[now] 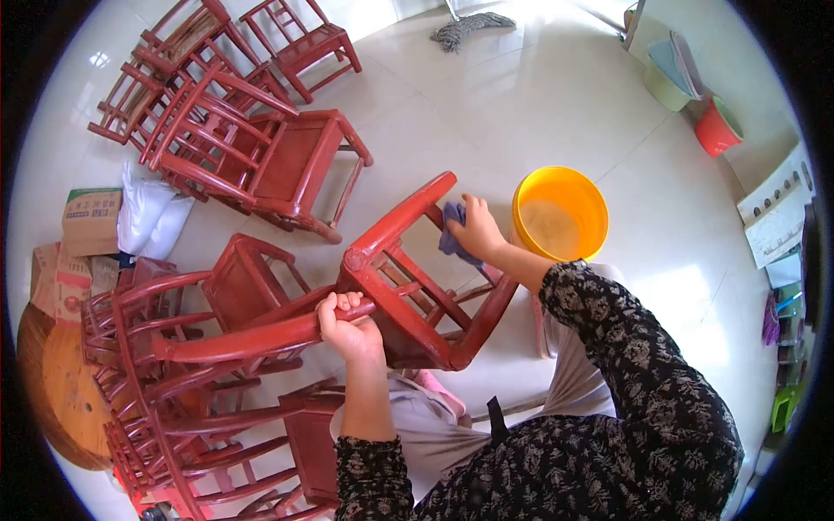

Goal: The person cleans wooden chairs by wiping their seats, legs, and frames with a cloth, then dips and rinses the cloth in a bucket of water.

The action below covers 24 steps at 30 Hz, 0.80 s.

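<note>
A red wooden chair (382, 282) is tipped over in front of my knees, its legs and rungs turned toward me. My left hand (350, 328) is wrapped round one of its red bars, near the corner of the frame. In my right hand (476, 227) is a bunched dark blue-purple cloth (455, 233), pressed against the far side of the chair's leg frame. Part of the cloth is hidden behind my fingers. Just right of that hand stands a yellow bucket (563, 213) with cloudy water in it.
Several more red chairs (295, 165) crowd the left side, some stacked. Cardboard boxes (91, 221), a white bag (148, 208) and a round wooden board (74, 391) lie beyond them. A mop head (469, 30) rests on the tiles at the back; a red bucket (718, 128) stands by the right wall.
</note>
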Each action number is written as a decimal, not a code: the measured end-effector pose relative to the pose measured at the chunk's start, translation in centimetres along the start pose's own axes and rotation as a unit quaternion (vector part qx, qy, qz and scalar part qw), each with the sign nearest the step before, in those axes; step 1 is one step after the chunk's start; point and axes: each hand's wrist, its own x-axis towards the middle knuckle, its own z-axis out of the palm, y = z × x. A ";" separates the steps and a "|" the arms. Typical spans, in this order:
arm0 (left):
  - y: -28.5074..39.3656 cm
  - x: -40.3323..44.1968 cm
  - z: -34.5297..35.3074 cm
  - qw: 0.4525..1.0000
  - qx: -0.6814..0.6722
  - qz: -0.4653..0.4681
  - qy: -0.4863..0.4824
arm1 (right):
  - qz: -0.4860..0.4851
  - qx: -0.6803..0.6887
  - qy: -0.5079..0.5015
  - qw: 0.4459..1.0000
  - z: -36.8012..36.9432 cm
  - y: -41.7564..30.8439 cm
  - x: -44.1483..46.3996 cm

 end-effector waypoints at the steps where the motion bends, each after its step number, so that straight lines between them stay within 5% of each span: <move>1: 0.0 0.0 0.0 1.000 -0.005 -0.003 0.001 | 0.001 0.002 -0.003 1.000 0.5 0.1 0.8; 3: 0.0 0.1 0.0 1.000 -0.010 -0.008 0.000 | 0.080 0.018 -0.050 0.995 1.2 -0.9 2.0; 7: -0.2 0.3 0.0 1.000 -0.026 -0.010 0.006 | 0.068 0.095 -0.007 0.993 2.2 -4.9 0.6; 10: -0.4 0.6 0.6 1.000 -0.013 0.008 0.005 | -0.090 0.147 -0.038 0.984 2.9 -7.9 -3.0; 13: -0.5 0.5 0.3 1.000 -0.023 0.007 0.020 | -0.117 0.096 -0.125 0.981 0.2 -9.3 -3.3; 15: -0.3 0.6 0.4 0.999 -0.034 0.007 0.018 | -0.237 0.056 -0.241 0.940 -1.6 -9.6 -4.0; 24: -0.2 0.5 -0.2 1.000 -0.021 0.006 0.012 | -0.277 0.040 -0.312 0.908 -2.6 -9.0 -3.6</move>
